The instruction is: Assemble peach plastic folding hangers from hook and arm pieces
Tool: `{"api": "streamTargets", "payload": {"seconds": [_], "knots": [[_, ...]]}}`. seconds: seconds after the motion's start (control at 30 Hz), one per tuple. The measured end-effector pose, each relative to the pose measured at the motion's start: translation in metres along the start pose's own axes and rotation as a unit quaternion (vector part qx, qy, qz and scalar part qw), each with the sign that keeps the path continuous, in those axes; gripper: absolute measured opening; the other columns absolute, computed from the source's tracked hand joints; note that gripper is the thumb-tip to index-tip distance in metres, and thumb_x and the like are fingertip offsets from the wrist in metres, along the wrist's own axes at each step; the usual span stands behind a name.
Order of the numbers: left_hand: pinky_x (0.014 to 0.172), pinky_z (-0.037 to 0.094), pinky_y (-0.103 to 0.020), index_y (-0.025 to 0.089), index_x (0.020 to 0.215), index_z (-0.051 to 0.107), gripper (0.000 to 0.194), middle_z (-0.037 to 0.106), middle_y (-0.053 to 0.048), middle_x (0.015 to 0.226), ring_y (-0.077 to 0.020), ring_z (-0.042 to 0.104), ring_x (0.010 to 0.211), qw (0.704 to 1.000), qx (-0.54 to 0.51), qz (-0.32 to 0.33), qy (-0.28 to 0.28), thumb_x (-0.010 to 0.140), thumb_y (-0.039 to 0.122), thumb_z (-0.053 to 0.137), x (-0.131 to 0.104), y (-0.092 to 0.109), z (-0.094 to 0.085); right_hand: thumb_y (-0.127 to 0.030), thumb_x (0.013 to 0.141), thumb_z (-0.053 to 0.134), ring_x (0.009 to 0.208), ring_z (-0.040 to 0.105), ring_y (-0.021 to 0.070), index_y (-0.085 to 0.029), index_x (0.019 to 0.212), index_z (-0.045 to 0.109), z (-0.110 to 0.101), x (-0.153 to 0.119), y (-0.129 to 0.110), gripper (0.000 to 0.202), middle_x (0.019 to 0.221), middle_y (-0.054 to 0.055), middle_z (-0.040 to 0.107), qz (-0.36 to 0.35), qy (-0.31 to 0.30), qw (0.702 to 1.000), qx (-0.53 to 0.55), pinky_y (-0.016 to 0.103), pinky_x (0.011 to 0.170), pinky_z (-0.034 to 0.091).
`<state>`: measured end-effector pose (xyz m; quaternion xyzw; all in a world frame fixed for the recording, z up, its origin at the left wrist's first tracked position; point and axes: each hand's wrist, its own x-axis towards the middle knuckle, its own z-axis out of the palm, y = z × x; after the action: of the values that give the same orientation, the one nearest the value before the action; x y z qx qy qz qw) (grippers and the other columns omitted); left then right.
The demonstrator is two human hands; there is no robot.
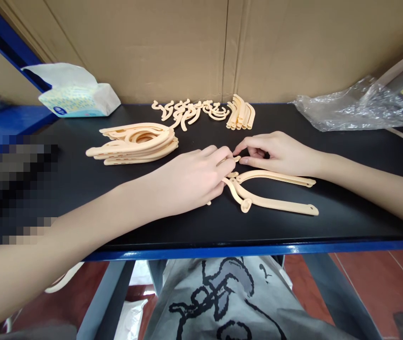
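Note:
Cream-coloured curved plastic parts [275,203] lie on the black tabletop with their two long arms spread to the right. Over their left end rests my left hand [201,179], fingers bent round a small cream piece [236,159]. A short curved piece with a cup-like end [245,205] sticks out below those fingers. My right hand [275,151] comes in from the right, thumb and forefinger close to the tip of the small piece; whether they touch it is hard to tell. The joint between the parts is mostly hidden by my left hand.
A stack of cream frames [133,144] lies left of centre. Behind are small curved pieces [187,111] and a bundle of short tubes [240,113]. A tissue pack [81,99] stands back left, clear plastic bags [357,106] back right. A blue edge [222,249] runs along the front.

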<state>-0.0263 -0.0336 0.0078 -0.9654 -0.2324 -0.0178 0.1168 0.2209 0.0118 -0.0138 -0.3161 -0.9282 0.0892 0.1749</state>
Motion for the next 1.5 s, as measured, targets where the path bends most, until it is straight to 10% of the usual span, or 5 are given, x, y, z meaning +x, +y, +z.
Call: {"api": "streamTargets", "payload": {"seconds": [1.5], "knots": [[0.081,0.05,-0.036,0.009,0.12,0.056,0.025,0.059,-0.012,0.121,-0.0256,0.06,0.099,1.0,0.004,-0.007,-0.003,0.099,0.016,0.045,0.0001,0.0009,0.0002,-0.041,0.096,0.055,0.053,0.049,0.0091,-0.017,0.108,0.068,0.0007,0.0002,0.0009,0.03,0.061,-0.006,0.052,0.002,0.0,1.0,-0.01,0.021,0.055,0.035]]}}
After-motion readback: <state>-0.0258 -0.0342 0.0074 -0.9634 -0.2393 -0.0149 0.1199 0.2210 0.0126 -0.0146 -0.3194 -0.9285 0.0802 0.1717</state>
